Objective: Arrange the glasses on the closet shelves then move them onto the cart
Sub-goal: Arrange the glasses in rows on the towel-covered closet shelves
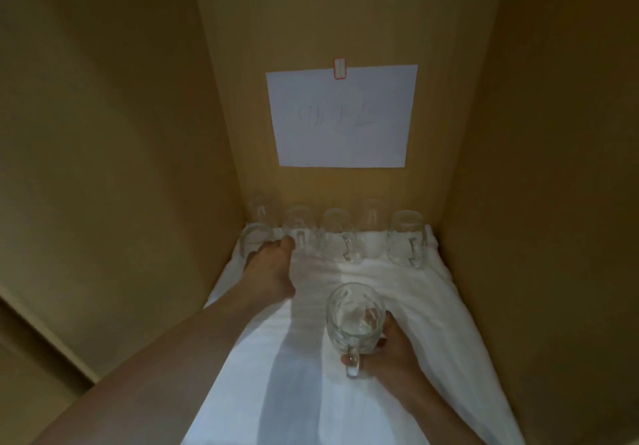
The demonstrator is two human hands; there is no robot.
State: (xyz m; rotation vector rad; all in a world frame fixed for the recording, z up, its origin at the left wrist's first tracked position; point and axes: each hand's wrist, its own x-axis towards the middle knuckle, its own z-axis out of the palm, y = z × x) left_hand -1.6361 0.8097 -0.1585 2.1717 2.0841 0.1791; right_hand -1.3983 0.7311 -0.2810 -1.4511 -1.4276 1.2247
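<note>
Several clear glass mugs stand in a row along the back of the closet shelf, on a white cloth (345,403). My left hand (271,265) reaches to the far left mug (254,240) and its fingers curl round it. The neighbouring mugs (337,235) and the rightmost mug (406,239) stand untouched with handles facing forward. Closer to me, my right hand (387,351) grips another clear mug (356,320) by its side and handle, upright on or just above the cloth, in the shelf's middle.
Wooden closet walls close in on the left (121,168) and right (536,202). A white paper sheet (340,116) is clipped to the back panel above the mugs. The cloth covers the whole shelf floor.
</note>
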